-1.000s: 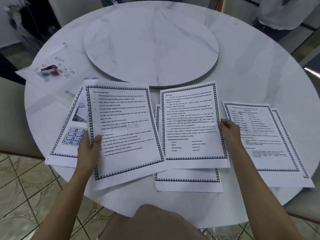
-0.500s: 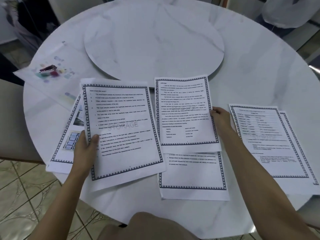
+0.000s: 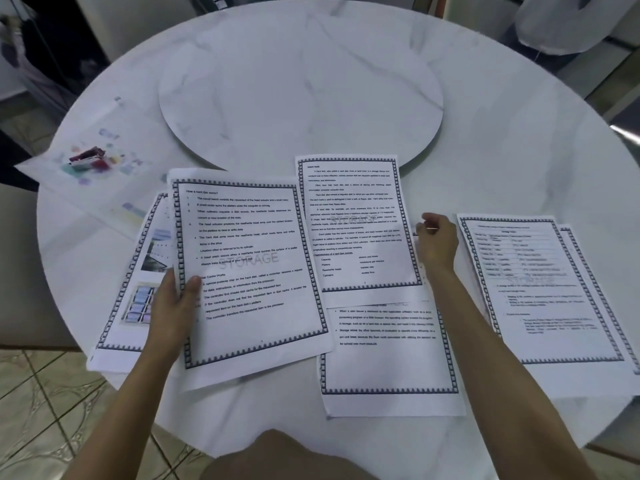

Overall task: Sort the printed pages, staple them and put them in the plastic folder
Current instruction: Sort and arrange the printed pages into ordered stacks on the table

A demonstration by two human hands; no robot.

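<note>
Several printed pages with dark borders lie spread on the round white table (image 3: 519, 140). My left hand (image 3: 173, 303) grips the left edge of a numbered text page (image 3: 249, 271) marked STORAGE, held over a page with pictures (image 3: 138, 271). My right hand (image 3: 438, 244) pinches the right edge of a middle text page (image 3: 356, 223), lifted over another page (image 3: 388, 358) near the table's front edge. Two more overlapping pages (image 3: 543, 289) lie to the right. At the far left lies the translucent plastic folder (image 3: 114, 188) with a small red stapler (image 3: 86, 159) on it.
A round marble turntable (image 3: 301, 98) fills the table's centre behind the pages. Tiled floor (image 3: 41, 403) shows below the table's left edge. A person in white (image 3: 571, 22) stands beyond the far right rim. My knee (image 3: 277, 459) sits under the front edge.
My right hand has drawn the middle page away from me and slightly left, uncovering more of the page beneath. My left hand keeps its hold on the numbered page.
</note>
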